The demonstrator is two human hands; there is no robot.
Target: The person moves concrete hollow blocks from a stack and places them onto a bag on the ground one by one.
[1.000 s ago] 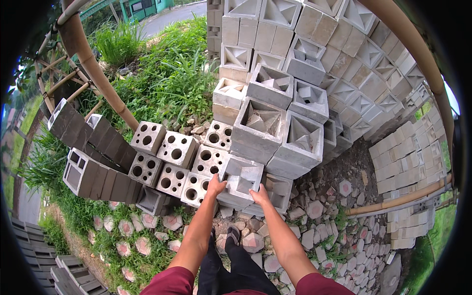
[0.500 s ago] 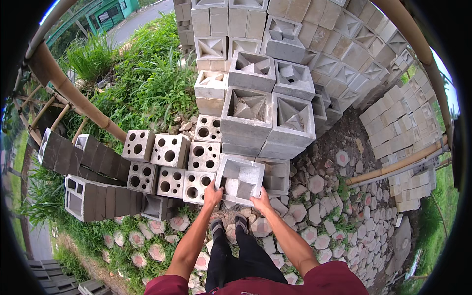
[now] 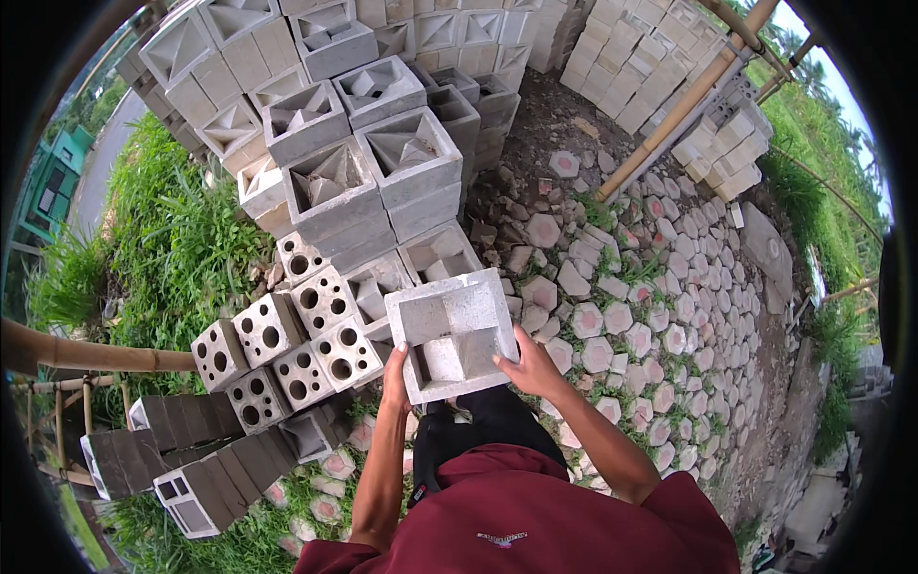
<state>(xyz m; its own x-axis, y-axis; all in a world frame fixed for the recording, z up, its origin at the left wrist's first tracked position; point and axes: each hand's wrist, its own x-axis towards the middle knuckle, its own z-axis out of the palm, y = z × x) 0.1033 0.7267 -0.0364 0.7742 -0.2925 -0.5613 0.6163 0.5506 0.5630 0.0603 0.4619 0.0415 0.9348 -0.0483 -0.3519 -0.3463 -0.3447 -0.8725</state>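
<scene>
I hold a grey square concrete vent block (image 3: 449, 330) with a stepped hollow face, lifted in front of my waist. My left hand (image 3: 396, 368) grips its left lower edge. At the right lower edge is my right hand (image 3: 533, 366), fingers curled over the rim. Just beyond the block rises a stack of similar grey hollow blocks (image 3: 368, 163), tiered upward toward the top left.
Round-holed concrete blocks (image 3: 287, 344) lie in rows at left, dark rectangular blocks (image 3: 182, 450) beyond them. Hexagonal pavers (image 3: 631, 316) cover the ground at right. A bamboo pole (image 3: 679, 105) leans at top right; grass (image 3: 182, 249) grows at left.
The block came off the stack and now sits raised in both hands, closer to my body. My view has turned to the right, showing more of the paved ground.
</scene>
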